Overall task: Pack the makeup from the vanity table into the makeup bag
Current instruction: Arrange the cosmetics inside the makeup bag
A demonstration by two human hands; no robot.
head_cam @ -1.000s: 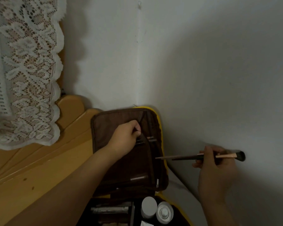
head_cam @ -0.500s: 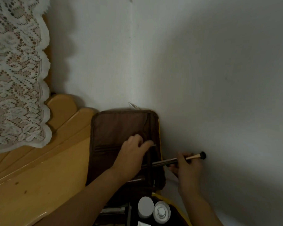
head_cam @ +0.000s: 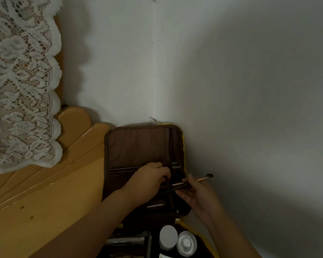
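Standing open, brown-lined makeup bag [head_cam: 138, 146] shows yellow edging.

No text, label, brand, number or sign can be read anywhere. The two pale jar lids [head_cam: 177, 240] below the open makeup bag [head_cam: 138, 146] show no legible marking.

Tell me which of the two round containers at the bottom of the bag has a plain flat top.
The left container: its grey top is smooth and flat. The right container, touching it, shows raised rings and a centre knob.
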